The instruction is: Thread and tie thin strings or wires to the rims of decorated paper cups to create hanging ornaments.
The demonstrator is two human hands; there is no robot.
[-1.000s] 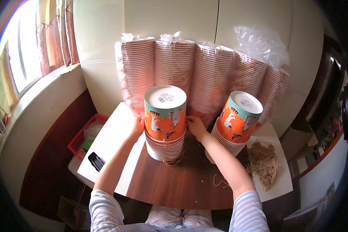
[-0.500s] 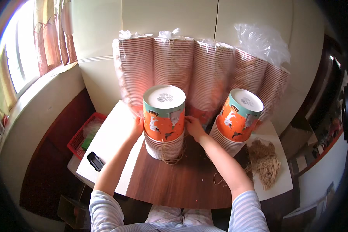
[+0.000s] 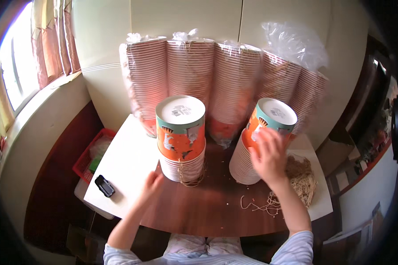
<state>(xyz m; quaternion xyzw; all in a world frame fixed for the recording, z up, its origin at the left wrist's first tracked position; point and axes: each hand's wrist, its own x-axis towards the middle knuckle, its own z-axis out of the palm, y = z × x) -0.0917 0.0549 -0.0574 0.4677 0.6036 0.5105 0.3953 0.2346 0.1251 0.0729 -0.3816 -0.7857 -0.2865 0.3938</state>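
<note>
Two upside-down stacks of paper tubs with orange and teal printed sides and white bases stand on the dark brown board. The left tub stack [image 3: 181, 141] has loose twine [image 3: 191, 180] hanging about its lower front. My left hand [image 3: 152, 183] is just left of that stack, its fingers curled in and nothing visible in them. My right hand [image 3: 269, 154] is raised in front of the right tub stack [image 3: 244, 161], fingers apart, covering part of its printed side. It appears to hold nothing. Whether its fingertips touch the stack cannot be told.
Tall tub stacks in clear plastic [image 3: 191, 70] line the back. A bundle of loose twine [image 3: 301, 185] lies at the right, strands trailing left over the brown board [image 3: 185, 216]. At the left are a small black plastic object [image 3: 105, 186] and a red basket [image 3: 82, 163] beyond the table's edge.
Both hands have left the left stack's sides. My left hand has come down toward me; my right hand has moved right, in front of the right stack. The view has shifted slightly.
</note>
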